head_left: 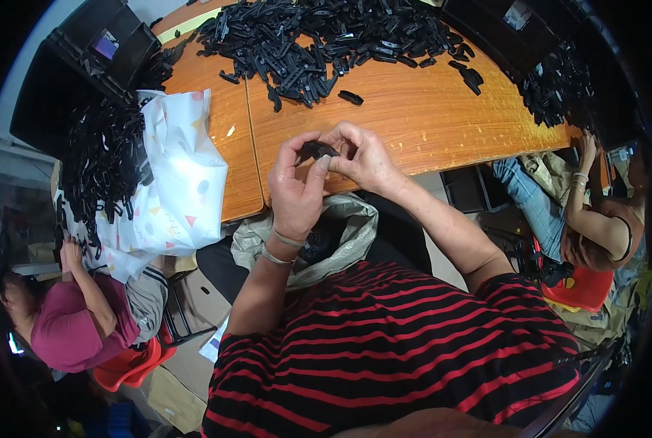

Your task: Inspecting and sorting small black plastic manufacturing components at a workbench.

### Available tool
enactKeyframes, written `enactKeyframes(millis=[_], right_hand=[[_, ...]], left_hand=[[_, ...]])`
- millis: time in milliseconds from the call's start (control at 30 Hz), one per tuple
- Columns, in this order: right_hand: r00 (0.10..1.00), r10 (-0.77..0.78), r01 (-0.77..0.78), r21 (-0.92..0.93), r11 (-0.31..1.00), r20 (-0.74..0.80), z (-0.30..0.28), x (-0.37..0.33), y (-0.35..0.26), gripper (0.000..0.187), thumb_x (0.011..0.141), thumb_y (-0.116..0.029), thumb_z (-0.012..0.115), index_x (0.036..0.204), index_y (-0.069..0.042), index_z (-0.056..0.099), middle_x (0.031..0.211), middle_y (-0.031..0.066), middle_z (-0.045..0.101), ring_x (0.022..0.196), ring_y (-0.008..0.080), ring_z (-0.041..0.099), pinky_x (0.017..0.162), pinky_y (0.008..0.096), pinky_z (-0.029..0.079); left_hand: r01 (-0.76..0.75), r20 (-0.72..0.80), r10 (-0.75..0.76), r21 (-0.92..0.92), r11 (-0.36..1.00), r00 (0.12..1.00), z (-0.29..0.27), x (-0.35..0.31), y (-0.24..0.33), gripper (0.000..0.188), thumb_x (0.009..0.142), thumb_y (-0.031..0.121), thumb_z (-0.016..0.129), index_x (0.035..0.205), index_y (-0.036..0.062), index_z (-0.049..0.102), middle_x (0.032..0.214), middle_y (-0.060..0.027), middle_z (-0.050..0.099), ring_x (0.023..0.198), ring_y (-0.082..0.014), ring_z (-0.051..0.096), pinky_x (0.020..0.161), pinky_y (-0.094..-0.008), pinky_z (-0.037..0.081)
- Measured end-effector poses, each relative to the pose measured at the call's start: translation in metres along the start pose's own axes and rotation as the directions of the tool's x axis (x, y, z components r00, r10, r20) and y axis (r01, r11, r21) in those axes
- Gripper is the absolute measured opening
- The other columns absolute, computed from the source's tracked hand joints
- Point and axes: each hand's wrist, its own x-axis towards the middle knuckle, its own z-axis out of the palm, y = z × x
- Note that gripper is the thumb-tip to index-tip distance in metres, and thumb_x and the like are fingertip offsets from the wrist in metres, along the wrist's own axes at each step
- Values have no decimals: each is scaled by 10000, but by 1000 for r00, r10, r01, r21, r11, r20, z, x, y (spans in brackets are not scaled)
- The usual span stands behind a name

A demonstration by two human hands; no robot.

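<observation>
The black part [317, 151] is small, elongated and slightly curved; its finer details are hidden by the hands. It is held in the air, just in front of the near edge of the worktop [413, 109]. The fingers of the left hand [297, 179] and of the right hand [366, 157] are grasping it together, one from each side. Below the hands, a grey-green woven sack [364, 219] stands open at the lap; inside it are dark things, too unclear to name. Farther on the worktop lies a wide heap of black pieces [326, 44]. At the upper right is a black crate [486, 36], with another dark pile [556, 87] near it.
</observation>
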Motion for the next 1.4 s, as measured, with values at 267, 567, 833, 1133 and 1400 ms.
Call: enactKeyframes(millis=[267,567,833,1133,1400], right_hand=[[996,60,-64,47,997,73,20,-14,3,355,757,-67,762,1055,-3,581,790,71,637,714,118,591,653,271,498],[940,220,-191,-132,973,262,-24,-8,23,212,777,-183,756,882,-17,675,759,109,678,719,186,659,652,321,515],[976,-157,-24,-797,603,-148,-43,68,42,277,755,-181,739,948,-11,638,883,176,606,809,395,614,709,451,510],[986,-116,168,-696,698,121,-49,59,56,176,833,-157,658,975,-52,660,899,204,650,835,376,627,732,434,510],[990,-47,127,-713,690,132,-44,41,48,212,892,-213,603,1005,-35,628,779,212,654,740,402,627,670,456,505]], left_hand=[[206,38,-203,-116,972,978,-21,-16,-10,209,902,1,582,1109,-24,564,980,-62,639,849,-83,611,721,-197,501],[-143,327,-59,560,816,943,-52,-58,-17,150,826,48,656,969,4,641,795,-41,621,651,-104,528,602,-244,449],[-12,-110,147,759,651,983,-60,84,-74,321,818,148,692,1088,15,579,881,-131,664,767,-225,660,667,-330,512],[148,-179,3,821,551,984,-64,106,-104,271,783,126,694,1012,1,619,779,-119,680,734,-245,659,688,-342,515],[253,-208,-145,752,608,967,-103,82,-79,143,789,126,663,868,15,705,784,-153,688,745,-282,670,709,-360,522]])
